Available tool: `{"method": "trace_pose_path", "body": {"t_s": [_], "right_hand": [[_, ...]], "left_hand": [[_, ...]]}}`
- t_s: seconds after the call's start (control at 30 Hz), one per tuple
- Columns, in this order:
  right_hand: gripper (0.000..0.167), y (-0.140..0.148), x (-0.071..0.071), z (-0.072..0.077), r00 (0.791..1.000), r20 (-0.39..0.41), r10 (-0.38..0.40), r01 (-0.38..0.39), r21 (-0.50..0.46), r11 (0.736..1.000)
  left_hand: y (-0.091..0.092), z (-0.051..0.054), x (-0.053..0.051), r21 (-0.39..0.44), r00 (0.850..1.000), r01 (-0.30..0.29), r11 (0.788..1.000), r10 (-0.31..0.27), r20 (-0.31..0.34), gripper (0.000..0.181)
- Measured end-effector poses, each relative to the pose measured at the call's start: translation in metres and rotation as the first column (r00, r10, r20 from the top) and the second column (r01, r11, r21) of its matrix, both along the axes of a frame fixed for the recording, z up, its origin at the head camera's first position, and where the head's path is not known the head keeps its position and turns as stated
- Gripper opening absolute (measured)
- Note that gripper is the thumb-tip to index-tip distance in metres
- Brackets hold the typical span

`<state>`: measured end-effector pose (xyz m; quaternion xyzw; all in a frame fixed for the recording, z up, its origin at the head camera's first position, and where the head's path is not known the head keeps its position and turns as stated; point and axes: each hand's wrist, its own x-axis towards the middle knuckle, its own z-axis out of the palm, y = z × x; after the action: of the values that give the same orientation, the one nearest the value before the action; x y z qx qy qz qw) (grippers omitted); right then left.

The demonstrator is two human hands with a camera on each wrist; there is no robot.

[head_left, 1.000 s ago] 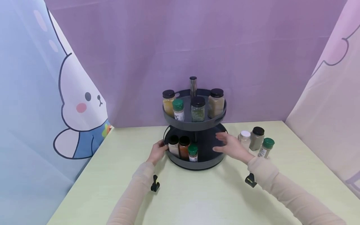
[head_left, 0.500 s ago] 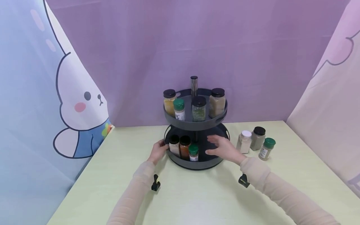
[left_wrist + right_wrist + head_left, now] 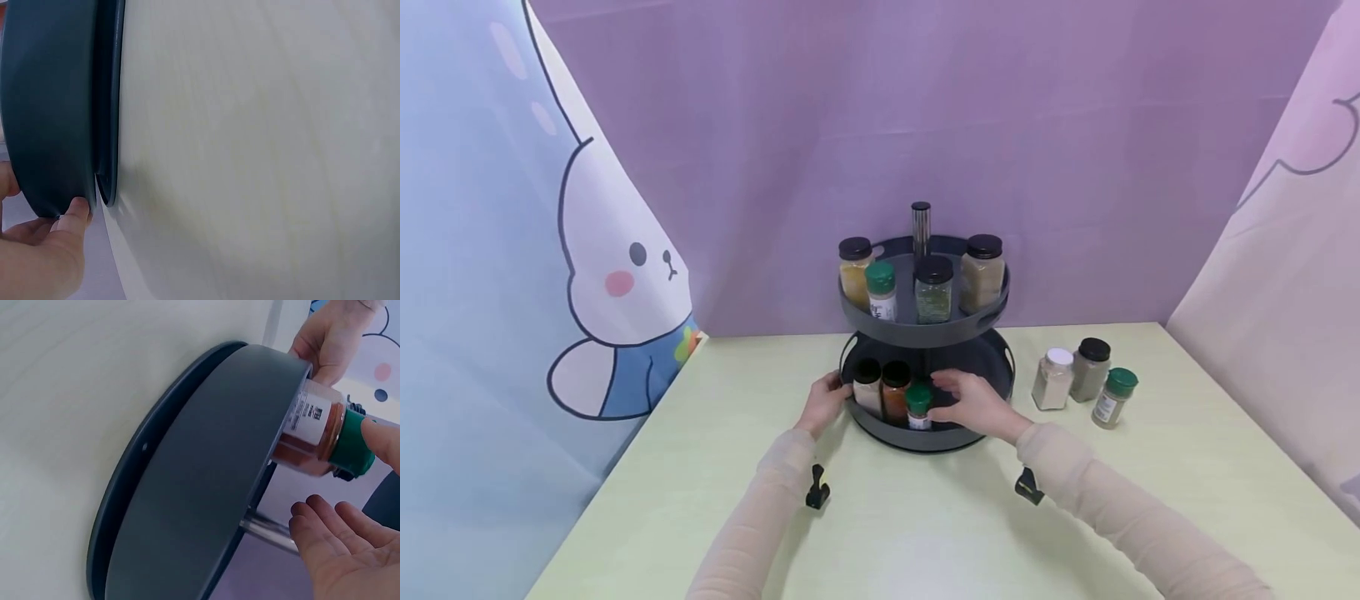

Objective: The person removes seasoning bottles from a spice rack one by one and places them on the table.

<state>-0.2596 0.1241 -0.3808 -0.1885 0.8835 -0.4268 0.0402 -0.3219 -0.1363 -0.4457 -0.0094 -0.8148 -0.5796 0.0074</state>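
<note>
A dark grey two-tier lazy Susan stands on the table, its lower tray carrying three spice jars. My left hand grips the lower tray's rim at the left; in the left wrist view the fingers hook over its edge. At the tray's front, my right hand spreads around the right side of a small green-capped spice jar. In the right wrist view the thumb overlaps the green cap, and the other fingers stay apart from the jar. Beside it are an orange-red spice jar and a pale spice jar, both black-capped.
Several spice jars stand on the upper tray, around a metal center post. On the table to the right are a white-capped jar, a black-capped jar and a green-capped jar. A purple curtain hangs behind.
My right hand has moved left across the lower tray, from its right rim to the small green-capped jar. The left hand keeps its grip on the rim, and the jars stand where they were.
</note>
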Motion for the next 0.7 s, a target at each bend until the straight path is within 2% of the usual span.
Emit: {"method": "trace_pose_path", "body": {"t_s": [0.2, 0.43, 0.7], "right_hand": [[0.058, -0.011, 0.0, -0.005, 1.0, 0.005, 0.002, -0.002, -0.011, 1.0], [0.045, -0.018, 0.002, -0.009, 1.0, 0.015, 0.025, -0.024, -0.052, 0.998], [0.032, -0.023, 0.002, -0.014, 1.0, 0.022, 0.019, -0.019, -0.031, 0.999]], "left_hand": [[-0.001, 0.001, 0.001, -0.01, 1.0, -0.002, 1.0, 0.002, -0.002, 0.044], [-0.001, 0.001, 0.002, -0.005, 1.0, -0.007, 1.0, 0.007, 0.003, 0.045], [0.001, 0.001, 0.001, -0.003, 1.0, 0.0, 1.0, 0.0, -0.007, 0.045]]}}
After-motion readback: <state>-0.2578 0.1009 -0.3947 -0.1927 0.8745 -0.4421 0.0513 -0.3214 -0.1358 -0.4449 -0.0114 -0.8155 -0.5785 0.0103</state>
